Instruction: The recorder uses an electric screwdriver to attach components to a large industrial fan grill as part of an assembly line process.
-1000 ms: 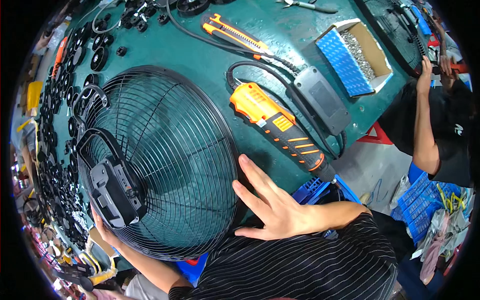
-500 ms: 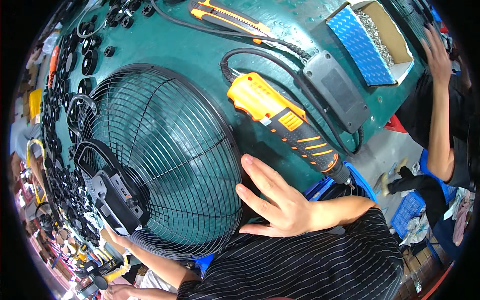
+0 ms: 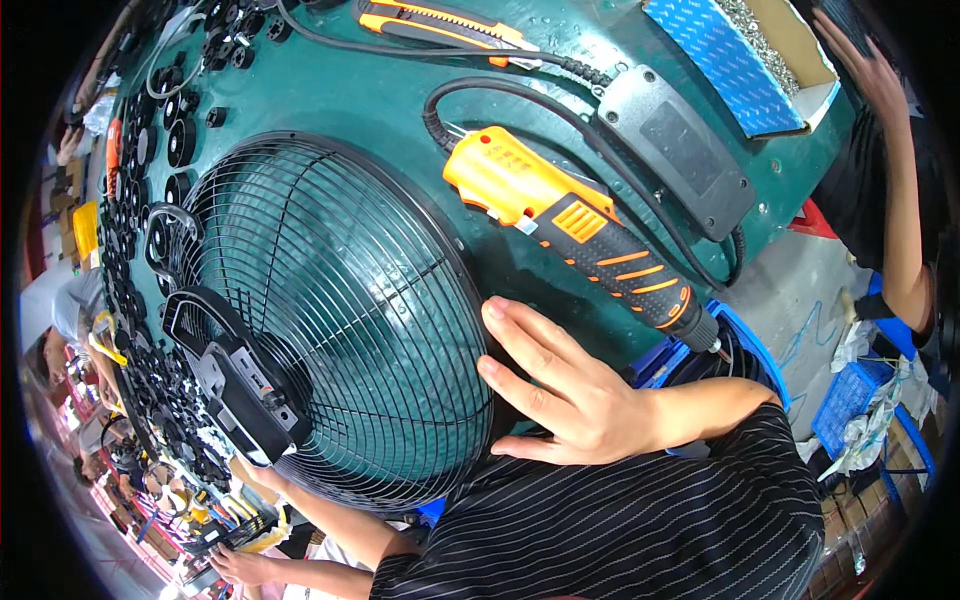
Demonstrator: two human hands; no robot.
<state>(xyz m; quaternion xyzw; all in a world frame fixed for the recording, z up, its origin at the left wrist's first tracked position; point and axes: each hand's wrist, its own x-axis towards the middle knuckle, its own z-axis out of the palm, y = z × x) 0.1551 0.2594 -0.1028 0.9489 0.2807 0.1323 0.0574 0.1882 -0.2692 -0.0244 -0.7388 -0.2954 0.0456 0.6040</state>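
A round black wire fan guard [image 3: 350,290] rests on the green table, with a black motor housing [image 3: 245,385] at its centre. My right hand [image 3: 575,395] is open, fingers spread, its fingertips at the guard's right rim. My left hand [image 3: 258,474] is beside the lower end of the motor housing; its fingers are mostly hidden behind the housing and wires. An orange and black electric screwdriver [image 3: 575,235] lies to the right of the guard, its bit pointing toward my right forearm.
A grey adapter box [image 3: 675,150] with a black cable lies beyond the screwdriver. At the far side are an orange utility knife [image 3: 445,28] and a blue carton of screws [image 3: 735,65]. Many black knobs [image 3: 182,142] crowd the left. A co-worker's arm [image 3: 895,170] shows at right.
The view has shifted slightly, so the table things appear displaced. My right hand keeps its spread pose at the guard's rim. The co-worker's arm at right has moved a little.
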